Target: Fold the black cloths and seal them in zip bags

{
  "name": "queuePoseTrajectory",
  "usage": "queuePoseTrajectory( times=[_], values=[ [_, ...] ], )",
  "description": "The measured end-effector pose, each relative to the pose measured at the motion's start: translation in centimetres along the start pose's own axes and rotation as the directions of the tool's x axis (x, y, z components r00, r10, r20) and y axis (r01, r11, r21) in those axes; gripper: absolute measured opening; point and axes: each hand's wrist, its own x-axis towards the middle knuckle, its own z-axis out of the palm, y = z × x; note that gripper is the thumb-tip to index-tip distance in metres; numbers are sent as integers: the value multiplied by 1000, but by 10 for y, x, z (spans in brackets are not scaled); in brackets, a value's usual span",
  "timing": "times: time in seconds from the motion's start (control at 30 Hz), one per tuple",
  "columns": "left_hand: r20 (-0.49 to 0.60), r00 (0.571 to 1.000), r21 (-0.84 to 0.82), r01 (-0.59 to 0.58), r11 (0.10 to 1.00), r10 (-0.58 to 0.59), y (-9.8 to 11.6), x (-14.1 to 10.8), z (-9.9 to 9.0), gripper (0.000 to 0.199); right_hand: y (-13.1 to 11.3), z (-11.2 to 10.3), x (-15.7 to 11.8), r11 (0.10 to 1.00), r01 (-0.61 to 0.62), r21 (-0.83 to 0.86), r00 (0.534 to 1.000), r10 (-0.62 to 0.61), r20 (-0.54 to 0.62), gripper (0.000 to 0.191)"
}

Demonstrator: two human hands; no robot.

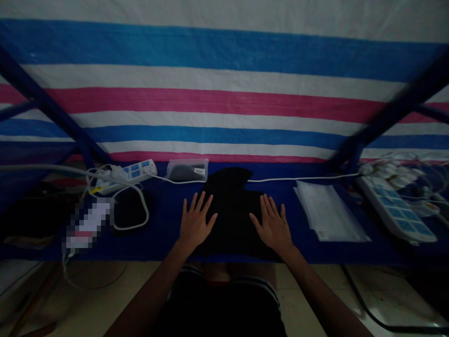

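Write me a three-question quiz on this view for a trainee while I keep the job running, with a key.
1. True or false: the left hand and the right hand are both palm down with fingers extended.
2. What lies on the blue table between the right hand and the right-side power strip?
3. Fill in the blank: seen by the wearer, the small package with a white label lies to the ____ of the far end of the black cloth.

Key:
1. True.
2. Clear plastic sleeves.
3. Left.
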Motion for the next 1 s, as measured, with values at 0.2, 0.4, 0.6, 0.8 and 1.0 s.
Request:
queuePoseTrajectory(
  times=[0.2, 0.4, 0.6, 0.8, 1.0],
  values=[
    [-5, 999, 47, 34, 998, -33, 1, -1, 1, 65, 18, -3, -6, 997, -65, -29, 997, 66, 49, 75],
    [38, 998, 56, 46, 997, -48, 3, 0, -3, 65, 14, -14, -10, 993, -111, 35, 988, 114, -103, 61],
    [-81, 996, -255, 26, 967, -48, -6, -2, -10, 57, 19, -23, -17, 964, 73, 256, 984, -27, -178, 27],
    [-329, 895, -664, 9, 747, -303, -18, -10, -15, 28, 24, -20, -20, 952, 53, 301, 990, -11, -138, 25],
    [-291, 904, -702, 20, 712, -312, -22, -19, -9, 14, 28, -24, -18, 933, 30, 357, 990, 20, -137, 21]
  ],
)
